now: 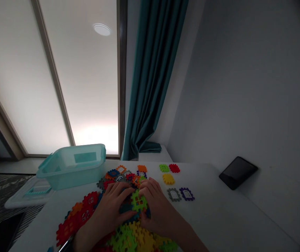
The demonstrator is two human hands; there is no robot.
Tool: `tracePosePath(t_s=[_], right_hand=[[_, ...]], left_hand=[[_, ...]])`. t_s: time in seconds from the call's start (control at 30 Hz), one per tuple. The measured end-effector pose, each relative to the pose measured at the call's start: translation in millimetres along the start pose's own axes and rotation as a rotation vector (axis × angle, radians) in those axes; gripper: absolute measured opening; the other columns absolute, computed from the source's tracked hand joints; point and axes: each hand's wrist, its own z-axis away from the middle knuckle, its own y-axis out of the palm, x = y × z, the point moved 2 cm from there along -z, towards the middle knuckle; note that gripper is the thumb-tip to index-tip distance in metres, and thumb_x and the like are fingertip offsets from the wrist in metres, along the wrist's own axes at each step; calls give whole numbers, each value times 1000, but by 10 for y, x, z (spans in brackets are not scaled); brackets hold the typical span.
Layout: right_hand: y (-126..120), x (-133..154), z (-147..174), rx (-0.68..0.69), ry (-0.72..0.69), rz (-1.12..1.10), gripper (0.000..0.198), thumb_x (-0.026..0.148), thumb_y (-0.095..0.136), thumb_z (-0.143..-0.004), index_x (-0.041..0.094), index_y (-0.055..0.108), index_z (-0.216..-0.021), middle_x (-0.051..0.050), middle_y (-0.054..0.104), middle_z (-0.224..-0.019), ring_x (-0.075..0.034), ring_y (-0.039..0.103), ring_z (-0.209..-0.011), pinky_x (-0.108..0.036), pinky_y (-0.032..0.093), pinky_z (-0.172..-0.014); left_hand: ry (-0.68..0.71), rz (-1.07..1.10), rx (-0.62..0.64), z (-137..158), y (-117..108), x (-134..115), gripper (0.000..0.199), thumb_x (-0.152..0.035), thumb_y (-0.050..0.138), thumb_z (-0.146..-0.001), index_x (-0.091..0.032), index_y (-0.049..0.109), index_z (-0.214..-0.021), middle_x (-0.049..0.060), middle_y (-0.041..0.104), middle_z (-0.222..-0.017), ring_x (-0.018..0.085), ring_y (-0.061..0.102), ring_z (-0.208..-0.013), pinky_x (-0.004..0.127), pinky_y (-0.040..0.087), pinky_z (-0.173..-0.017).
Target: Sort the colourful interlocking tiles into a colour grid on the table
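Note:
A lime-green notched building tile [138, 201] with a window cut-out is held between my two hands above the pile. My left hand [113, 204] is curved, its index fingertip and thumb at the tile's left corners. Bent fingers of my right hand [156, 206] grip the tile's right side. Beneath and in front lie more notched tiles: a lime-green heap [123, 238], yellow tiles [143, 236] and dark blue ones, partly covered by the hands. Red tiles [69, 225] spread left of my left wrist. Past my fingers is a mixed heap of small tiles [119, 178].
A translucent teal bin [72, 176] stands at the back left, beside its lid [25, 199]. Loose on the right of the white table [218, 217] lie a yellow tile [168, 179], a grey one [174, 194] and a purple one [187, 194]. A black tablet-like device [237, 172] rests against the wall.

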Motion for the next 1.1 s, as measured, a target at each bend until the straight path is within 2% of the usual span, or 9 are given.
tracePosePath(t_s=[0.13,0.33,0.73,0.9,1.1], right_hand=[[16,-24,138,-21,-9,-33,50,3,56,-68,24,49,-113,-9,58,-123,-29,49,-130,-50,45,-112],[81,-99,261,-69,-16,44,34,7,59,-87,27,56,-113,-8,62,-131,-28,53,-130,-48,51,-108],[158,-147,276,-64,-32,61,27,8,55,-94,26,58,-114,-9,64,-131,-26,57,-127,-47,54,-105],[128,-166,263,-129,-74,101,20,12,52,-99,26,58,-111,-9,66,-129,-24,62,-120,-51,50,-108],[98,-148,271,-270,-99,119,22,11,53,-99,29,60,-111,-6,68,-114,-23,66,-107,-50,51,-104]], left_hand=[[-19,25,-5,82,-23,37,51,-46,76,-88,-29,60,-134,10,64,-126,32,60,-113,44,51,-96],[-56,40,-40,166,-37,106,48,-41,74,-91,-32,59,-136,9,63,-123,31,61,-110,44,52,-95],[-115,63,-47,180,-3,75,46,-35,77,-87,-29,62,-130,9,64,-122,31,61,-112,44,53,-95],[-206,237,-54,156,21,49,44,-38,78,-84,-27,63,-124,10,64,-122,31,62,-111,44,54,-94],[-307,499,-36,58,-96,-136,27,-38,71,-89,-23,62,-109,8,66,-111,28,64,-104,40,53,-91]])
